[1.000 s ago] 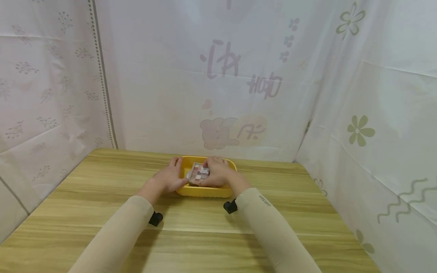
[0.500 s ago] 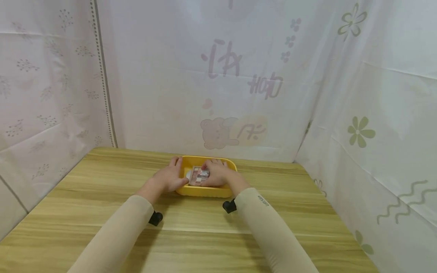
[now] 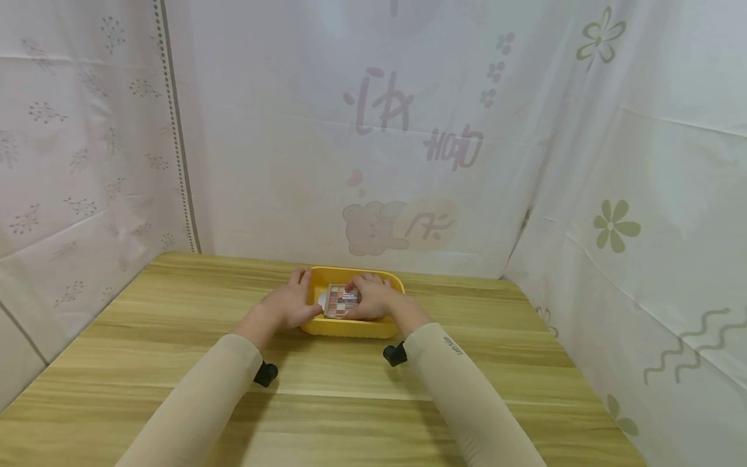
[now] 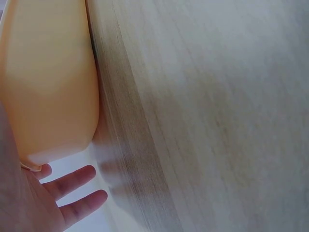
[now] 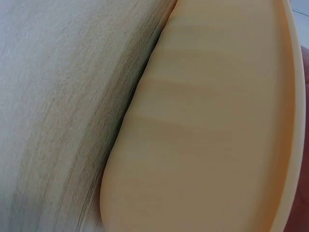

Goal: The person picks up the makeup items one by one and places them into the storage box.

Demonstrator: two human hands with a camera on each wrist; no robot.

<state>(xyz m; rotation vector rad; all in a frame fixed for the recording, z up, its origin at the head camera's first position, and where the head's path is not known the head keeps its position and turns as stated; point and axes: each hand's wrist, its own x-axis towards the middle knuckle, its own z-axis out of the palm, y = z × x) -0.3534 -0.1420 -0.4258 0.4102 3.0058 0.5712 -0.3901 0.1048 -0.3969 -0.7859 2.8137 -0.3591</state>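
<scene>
A yellow plastic basket [image 3: 350,329] stands on the wooden table in the head view. My left hand [image 3: 290,306] holds its left end, thumb over the rim; in the left wrist view some fingers [image 4: 77,181] stretch past the basket's corner. Reaching inside, my right hand [image 3: 371,298] grips an eyeshadow palette [image 3: 334,301] with rows of pink, brown and pale squares. A small silver-striped patch [image 3: 350,296] shows by the right fingers. The palm covers the palette's right part. In the right wrist view the basket's wall [image 5: 207,121] hides most of this hand.
A white rounded thing [image 3: 322,299] lies in the basket left of the palette. The wooden table [image 3: 338,402] reaches toward the viewer. Behind it hangs a printed white curtain [image 3: 280,162], with more curtain at both sides.
The palette has gone from slightly tilted to flatter and lower in the basket, with my right hand still on it. My left hand has stayed at the basket's left end.
</scene>
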